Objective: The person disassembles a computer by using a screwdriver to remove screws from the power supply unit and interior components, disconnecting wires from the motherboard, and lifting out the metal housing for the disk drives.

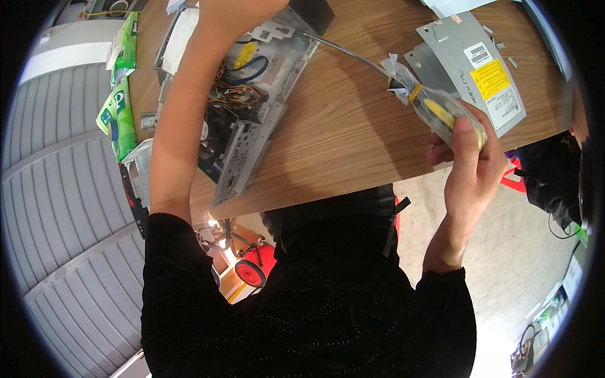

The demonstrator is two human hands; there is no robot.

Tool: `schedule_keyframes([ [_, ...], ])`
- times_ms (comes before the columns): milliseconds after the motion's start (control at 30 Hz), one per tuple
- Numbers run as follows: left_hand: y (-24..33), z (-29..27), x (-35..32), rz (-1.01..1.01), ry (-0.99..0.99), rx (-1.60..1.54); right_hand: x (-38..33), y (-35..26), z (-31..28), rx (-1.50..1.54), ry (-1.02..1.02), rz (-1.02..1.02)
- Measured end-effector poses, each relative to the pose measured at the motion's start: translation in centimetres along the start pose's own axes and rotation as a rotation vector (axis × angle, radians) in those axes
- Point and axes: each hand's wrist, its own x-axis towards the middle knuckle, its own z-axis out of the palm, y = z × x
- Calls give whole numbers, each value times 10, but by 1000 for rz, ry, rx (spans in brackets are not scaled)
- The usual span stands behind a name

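My right hand (474,148) is closed around a screwdriver (441,113). Clear plastic wraps its yellow handle, held by a yellowish band near the shaft. The long metal shaft points up and left, its far end reaching the edge of an opened metal computer case (252,157). My left forearm crosses over that case. At the top edge of the view, my left hand (249,11) is mostly cut off, so its fingers are hidden. Inside the case I see bundled wires (236,97), a dark blue cable (252,70) and a yellow label.
A grey metal cover plate (476,72) with white and yellow labels lies at the right on the wooden table (328,138). Green packets (123,116) line the left edge. Below the table sits a red round-ended object (253,269). A dark bag-like item (554,179) is at the right.
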Motion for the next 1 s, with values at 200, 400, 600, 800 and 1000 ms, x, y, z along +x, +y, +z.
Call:
schedule_keyframes([
  [200, 1, 0, 1, -13, 4, 8, 0, -2, 2, 64, 17, 21],
  [400, -1, 0, 2, 53, 41, -8, -1, 2, 2, -45, 28, -13],
  [600, -1, -2, 1, 54, 34, 2, -1, 5, 2, -9, 32, -36],
  [800, 0, -1, 1, 54, 32, 15, -2, 4, 2, -12, 34, -37],
  [1000, -2, 0, 1, 69, 51, 7, -2, 2, 2, -36, 50, -37],
])
